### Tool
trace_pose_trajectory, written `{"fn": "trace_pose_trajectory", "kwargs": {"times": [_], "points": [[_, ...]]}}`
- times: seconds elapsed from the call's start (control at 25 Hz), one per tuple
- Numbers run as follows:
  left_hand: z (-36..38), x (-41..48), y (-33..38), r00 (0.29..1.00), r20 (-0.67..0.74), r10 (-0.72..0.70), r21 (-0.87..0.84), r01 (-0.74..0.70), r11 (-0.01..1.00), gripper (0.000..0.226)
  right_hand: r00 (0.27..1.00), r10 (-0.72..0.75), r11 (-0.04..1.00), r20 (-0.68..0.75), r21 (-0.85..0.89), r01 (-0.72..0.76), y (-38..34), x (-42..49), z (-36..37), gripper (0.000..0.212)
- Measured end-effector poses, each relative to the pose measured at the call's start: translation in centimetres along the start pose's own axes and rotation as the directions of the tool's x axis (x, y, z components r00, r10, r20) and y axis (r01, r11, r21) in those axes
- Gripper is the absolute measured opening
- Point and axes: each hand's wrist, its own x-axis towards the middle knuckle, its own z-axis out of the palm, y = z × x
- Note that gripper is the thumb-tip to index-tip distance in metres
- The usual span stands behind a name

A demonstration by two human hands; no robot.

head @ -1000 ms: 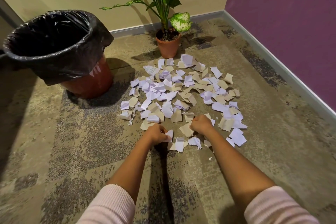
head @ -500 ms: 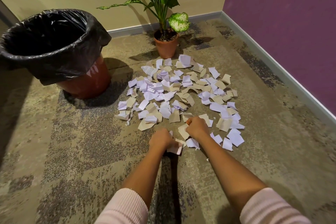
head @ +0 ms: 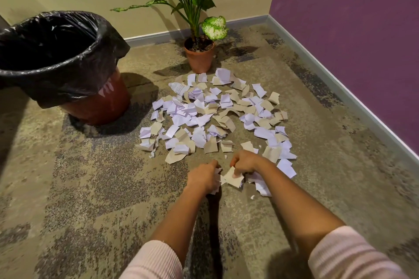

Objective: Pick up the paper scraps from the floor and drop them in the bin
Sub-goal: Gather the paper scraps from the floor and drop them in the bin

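Paper scraps: white and tan torn pieces, spread in a loose patch on the carpeted floor, between the potted plant and my hands; nearly all of the patch lies ungathered.

Step in hand: gathering at the near edge. I judge the task barely begun.

Left hand: curled shut around a small wad of white scraps.

Right hand: fingers pinched on a tan scrap, a few white pieces bunched just under the wrist. Whether that scrap is clear of the floor I cannot tell.

Bin: red-brown, lined with a black bag, mouth open, standing well to the left beyond the patch; its inside is too dark to read.

Next move, as I judge it: close both handfuls, lift, carry left over the rim, release.

Obstructions: none on the path to the bin. Plant leaves overhang only the far scraps; the purple wall bounds the right side.
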Motion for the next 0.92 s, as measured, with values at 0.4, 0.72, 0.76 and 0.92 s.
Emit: {"fn": "trace_pose_trajectory", "kwargs": {"times": [0.4, 0.72, 0.76, 0.92], "points": [[0.3, 0.3, -0.6, 0.998, 0.006, 0.059, -0.062, -0.058, 0.996, 0.041, 0.998, -0.052, 0.909, -0.040, -0.416, 0.031, -0.3, -0.2, 2.0, 0.020], [-0.8, 1.6, -1.0, 0.987, -0.127, 0.095, -0.219, -0.121, 0.968, 0.030, 0.996, -0.061, 0.996, -0.067, -0.061, 0.057, 0.7, 0.7, 0.7, 0.022], [-1.2, 1.9, -0.8, 0.981, -0.171, 0.093, -0.260, -0.136, 0.956, 0.029, 0.991, -0.051, 0.999, -0.124, -0.009, 0.051, 1.0, 1.0, 0.1, 0.021], [-3.4, 3.5, 0.1, 0.944, -0.324, 0.062, -0.311, -0.168, 0.936, 0.042, 0.944, 0.025, 0.996, -0.329, 0.092, 0.006, 2.1, 1.8, -3.3, 0.011]]}}
